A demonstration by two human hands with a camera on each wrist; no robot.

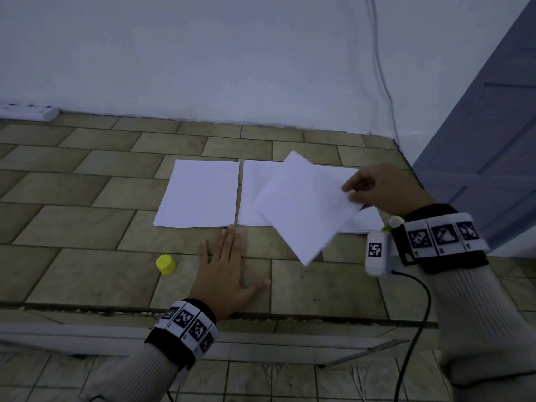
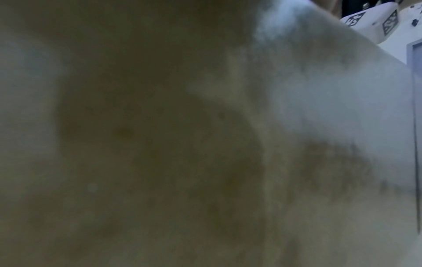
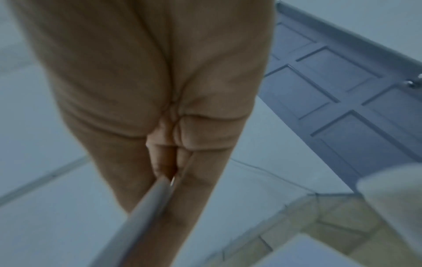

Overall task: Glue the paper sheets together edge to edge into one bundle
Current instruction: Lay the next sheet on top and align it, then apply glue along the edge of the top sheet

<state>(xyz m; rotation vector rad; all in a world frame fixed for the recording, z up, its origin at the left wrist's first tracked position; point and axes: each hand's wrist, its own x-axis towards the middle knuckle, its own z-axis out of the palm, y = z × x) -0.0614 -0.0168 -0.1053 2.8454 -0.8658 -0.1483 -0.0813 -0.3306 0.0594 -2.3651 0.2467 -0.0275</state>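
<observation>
A white sheet (image 1: 200, 194) lies flat on the tiled floor (image 1: 87, 227), with a low stack of sheets (image 1: 255, 195) just right of it. My right hand (image 1: 377, 190) pinches a small bunch of paper sheets (image 1: 304, 207) by one corner and holds it tilted above the stack. In the right wrist view the held paper's edge (image 3: 148, 207) shows between the fingers (image 3: 196, 180). My left hand (image 1: 226, 265) lies flat on the floor with fingers straight, fingertips just short of the gap between the sheets. The left wrist view is blurred.
A yellow cap (image 1: 165, 264) stands on the floor left of my left hand. A glue stick tip (image 1: 395, 221) peeks out behind my right wrist. A white wall (image 1: 232, 53) closes the back, a grey door (image 1: 493, 140) the right, a power strip (image 1: 29, 111) the far left.
</observation>
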